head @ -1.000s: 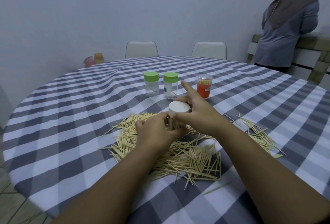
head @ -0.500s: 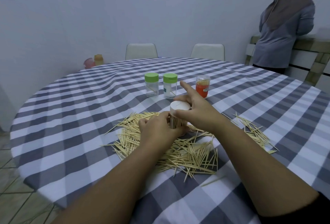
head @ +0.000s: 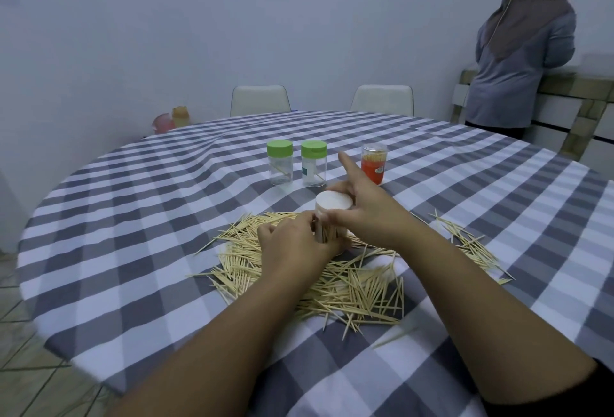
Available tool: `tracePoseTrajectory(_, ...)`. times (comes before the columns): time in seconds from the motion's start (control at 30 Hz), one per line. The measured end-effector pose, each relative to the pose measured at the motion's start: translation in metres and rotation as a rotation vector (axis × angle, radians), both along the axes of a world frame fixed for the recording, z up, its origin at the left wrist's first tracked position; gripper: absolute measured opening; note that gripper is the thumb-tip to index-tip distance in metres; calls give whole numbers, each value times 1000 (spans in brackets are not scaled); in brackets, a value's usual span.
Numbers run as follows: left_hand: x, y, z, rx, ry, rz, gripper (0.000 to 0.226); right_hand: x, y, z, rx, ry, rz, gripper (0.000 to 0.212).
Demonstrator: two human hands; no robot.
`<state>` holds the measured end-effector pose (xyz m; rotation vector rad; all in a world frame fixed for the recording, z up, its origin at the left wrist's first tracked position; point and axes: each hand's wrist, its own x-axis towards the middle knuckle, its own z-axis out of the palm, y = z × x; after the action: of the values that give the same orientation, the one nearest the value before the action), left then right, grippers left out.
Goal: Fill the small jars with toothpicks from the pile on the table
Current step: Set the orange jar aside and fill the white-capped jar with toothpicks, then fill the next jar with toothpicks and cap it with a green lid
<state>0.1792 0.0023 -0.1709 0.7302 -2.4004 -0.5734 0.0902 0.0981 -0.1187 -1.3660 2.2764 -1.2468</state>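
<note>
A small jar full of toothpicks (head: 327,232) with a white lid (head: 334,201) stands over the toothpick pile (head: 339,280) on the checked tablecloth. My left hand (head: 292,247) grips the jar's body from the left. My right hand (head: 365,213) holds the white lid between thumb and fingers, its index finger pointing straight out. Behind stand two clear jars with green lids, the left one (head: 280,162) and the right one (head: 314,163), almost empty, and a clear jar with an orange label (head: 374,164) holding toothpicks.
A smaller scatter of toothpicks (head: 465,243) lies to the right. Two white chairs (head: 260,100) stand at the round table's far side. A person (head: 521,47) stands at a counter at the back right. Small pink and orange containers (head: 171,119) sit beyond the far left edge.
Both hands have stayed on the white-lidded jar. The view has tilted up a little, so the hands and jars sit slightly lower in frame.
</note>
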Motion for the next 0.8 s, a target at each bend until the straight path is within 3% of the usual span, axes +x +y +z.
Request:
tracePoseTrajectory(0.2, 3, -3, 1, -54, 27, 15, 27, 11, -4, -4, -31, 93, -108, 102)
tracePoseTrajectory(0.3, 0, -3, 7, -90, -34, -33, 33, 5, 7, 4, 75, 75, -22, 90)
tracePoseTrajectory(0.43, -9, -6, 22, -109, -104, -80, 42, -11, 14, 17, 225, 188, -11, 76)
tracePoseTrajectory(0.5, -19, -13, 30, -153, -138, -85, 53, -20, 9, 23, 254, 263, -62, 73)
tracePoseTrajectory(0.63, -41, -33, 43, -283, -265, -33, 99, -45, -10, 29, 278, 518, -289, 66)
tracePoseTrajectory(0.8, -65, -61, 49, -450, -306, 33, 100, -73, -36, 29, 340, 677, -432, 60)
